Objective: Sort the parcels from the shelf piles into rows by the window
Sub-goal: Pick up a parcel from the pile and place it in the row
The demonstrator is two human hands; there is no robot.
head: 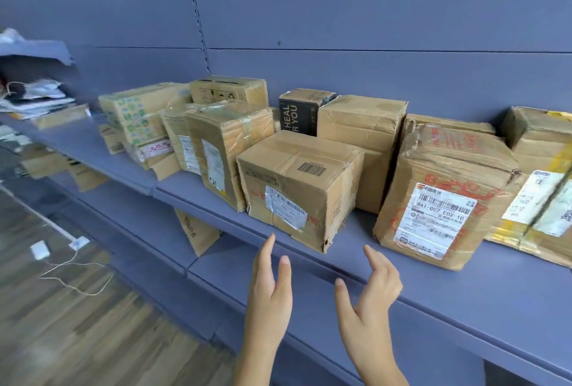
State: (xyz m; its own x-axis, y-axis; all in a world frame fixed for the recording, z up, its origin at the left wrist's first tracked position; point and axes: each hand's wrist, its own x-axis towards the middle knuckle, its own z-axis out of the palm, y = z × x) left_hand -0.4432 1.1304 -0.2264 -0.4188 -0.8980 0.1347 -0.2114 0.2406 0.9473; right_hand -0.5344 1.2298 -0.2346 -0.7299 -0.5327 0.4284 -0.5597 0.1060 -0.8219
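Both hands empty, fingers straight: left hand (270, 289), right hand (373, 296), apart. Taped carton (298, 184) sits just ahead between them, long axis probably left-right; left fingertips nearer.

Worn, taped cardboard parcels (298, 182) with shipping labels, crowded upright along the blue shelf (464, 286)

We find the lighting even, soft and moderately bright; we cannot tell its source. Shadows under the central parcel (300, 181) on the shelf (526, 292) are faint, and that parcel is in sharp focus. Wide-angle distortion bows the shelf edge. The far-right parcel (544, 199), the floor (77, 323) and the papers (34, 97) at left are blurred.
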